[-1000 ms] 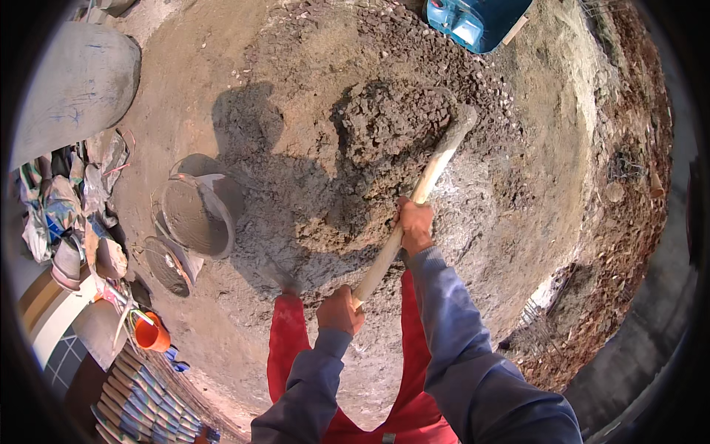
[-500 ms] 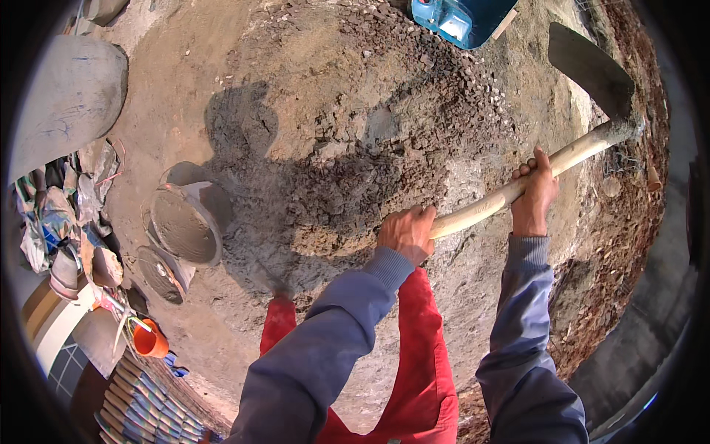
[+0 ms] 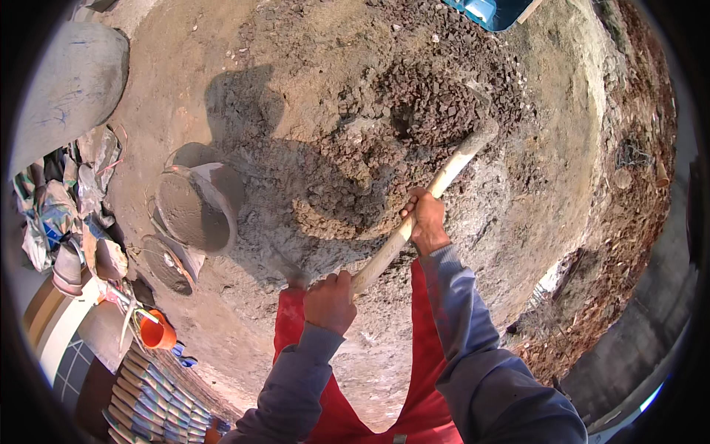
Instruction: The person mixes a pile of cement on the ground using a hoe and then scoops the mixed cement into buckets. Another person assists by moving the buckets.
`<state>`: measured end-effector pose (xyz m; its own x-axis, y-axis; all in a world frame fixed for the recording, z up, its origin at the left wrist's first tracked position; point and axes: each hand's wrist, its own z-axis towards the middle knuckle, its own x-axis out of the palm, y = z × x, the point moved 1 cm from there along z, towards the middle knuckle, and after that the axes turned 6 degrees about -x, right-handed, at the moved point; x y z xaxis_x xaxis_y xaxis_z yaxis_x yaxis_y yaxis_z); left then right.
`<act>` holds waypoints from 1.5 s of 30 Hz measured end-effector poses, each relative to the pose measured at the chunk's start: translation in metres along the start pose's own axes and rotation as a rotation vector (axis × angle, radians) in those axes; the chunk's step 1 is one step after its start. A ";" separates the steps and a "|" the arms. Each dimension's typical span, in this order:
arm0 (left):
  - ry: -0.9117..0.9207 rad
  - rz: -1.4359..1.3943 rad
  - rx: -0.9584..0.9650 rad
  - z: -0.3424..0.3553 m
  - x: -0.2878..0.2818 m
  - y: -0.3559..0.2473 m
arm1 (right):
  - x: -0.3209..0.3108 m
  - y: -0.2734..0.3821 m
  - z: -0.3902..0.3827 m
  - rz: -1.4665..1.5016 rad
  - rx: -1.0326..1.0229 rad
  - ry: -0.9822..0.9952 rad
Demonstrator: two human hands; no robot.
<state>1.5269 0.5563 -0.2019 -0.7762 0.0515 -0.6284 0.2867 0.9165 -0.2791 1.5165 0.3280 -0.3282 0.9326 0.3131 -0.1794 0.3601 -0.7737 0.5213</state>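
Both my hands grip a hoe (image 3: 459,164) by its pale wooden handle, which runs slantwise from near my legs out to the heap. My left hand (image 3: 330,302) is wrapped round the near end of the handle. Farther up, my right hand (image 3: 427,218) closes round its middle. The hoe's head is down at a heap of dark, broken stony material (image 3: 444,96), and its blade is mostly hidden there. Around the heap lies wet-looking grey and brown mix.
Left of the heap sit a bucket (image 3: 194,213) of grey mix and a second round container (image 3: 167,264). A blue tub (image 3: 510,13) stands at the far edge. Crumpled sacks (image 3: 59,203), an orange bucket (image 3: 157,331) and a large grey rounded object (image 3: 74,85) are at left.
The hoe has swung from raised at the right down and leftward onto the heap. My two hands moved left with it, the left one also nearer my body.
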 end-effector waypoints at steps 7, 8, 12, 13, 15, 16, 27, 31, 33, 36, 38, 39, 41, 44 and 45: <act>-0.168 -0.007 0.016 -0.117 0.013 0.081 | -0.010 -0.024 -0.141 0.197 0.230 0.103; -0.170 0.025 0.075 -0.107 0.008 0.073 | -0.020 -0.011 -0.139 0.251 0.194 0.092; -0.232 0.090 0.244 0.016 -0.007 -0.067 | -0.070 0.110 -0.040 0.432 -0.096 0.038; -0.282 0.017 0.321 0.065 -0.009 -0.123 | -0.085 0.148 0.011 0.397 -0.279 -0.017; -0.397 -0.039 0.454 0.165 0.012 -0.236 | -0.117 0.225 0.115 0.295 -0.512 -0.190; -0.374 0.010 0.500 0.206 0.009 -0.294 | -0.136 0.256 0.168 0.313 -0.518 -0.188; 0.192 0.141 0.276 0.214 0.052 -0.290 | -0.134 0.158 0.198 -0.440 -0.131 -0.217; 0.171 0.041 0.192 0.125 0.022 -0.188 | -0.092 0.081 0.103 -0.549 -0.039 -0.096; 0.258 -0.011 0.131 0.078 0.002 -0.165 | -0.129 0.029 0.101 -0.738 -0.115 -0.108; 0.271 0.034 -0.050 0.032 -0.021 -0.066 | -0.050 -0.023 0.009 -0.285 0.023 0.025; 0.254 -0.013 -0.017 0.007 -0.036 -0.043 | -0.033 -0.007 0.004 -0.039 0.069 0.034; 0.246 -0.035 0.008 -0.006 -0.042 -0.038 | -0.038 0.005 0.023 0.110 0.082 0.069; 0.212 -0.054 -0.037 -0.038 -0.033 -0.021 | -0.040 0.014 0.016 0.251 0.183 0.136; 0.179 -0.098 -0.189 -0.108 -0.026 0.003 | -0.030 -0.007 -0.058 0.108 0.176 0.115; 0.129 -0.166 -0.208 -0.134 -0.014 0.017 | -0.025 -0.007 -0.087 0.054 0.183 0.103</act>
<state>1.4669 0.6245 -0.1006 -0.8714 -0.0678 -0.4859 0.0392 0.9776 -0.2068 1.4882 0.3739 -0.2546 0.9467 0.3156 -0.0639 0.3165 -0.8751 0.3660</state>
